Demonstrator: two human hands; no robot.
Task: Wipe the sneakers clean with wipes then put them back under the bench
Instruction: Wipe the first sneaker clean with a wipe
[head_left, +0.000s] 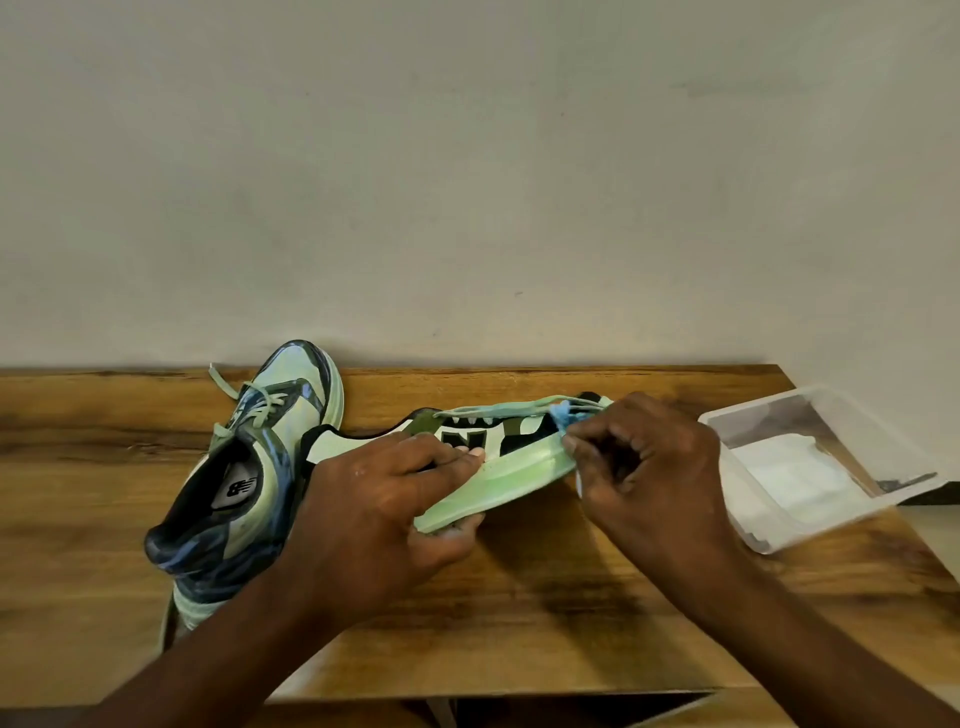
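Left hand (384, 499) clamps the sideways sneaker (498, 457) above the worktop (545, 613), toe pointing right; right hand (649, 467) pinches a blue wipe (563, 415) at its toe; second sneaker (249, 467) lies left, tub (810, 462) right.

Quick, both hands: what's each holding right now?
Left hand: grips the pale green sneaker by its sole.
Right hand: pinches a small blue wipe at its toe.

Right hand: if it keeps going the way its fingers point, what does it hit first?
The right hand points left, pinching a small wipe at the toe of the held sneaker. Going straight on, it would likely meet that toe first, then the left hand gripping the sole. Depth is unclear.
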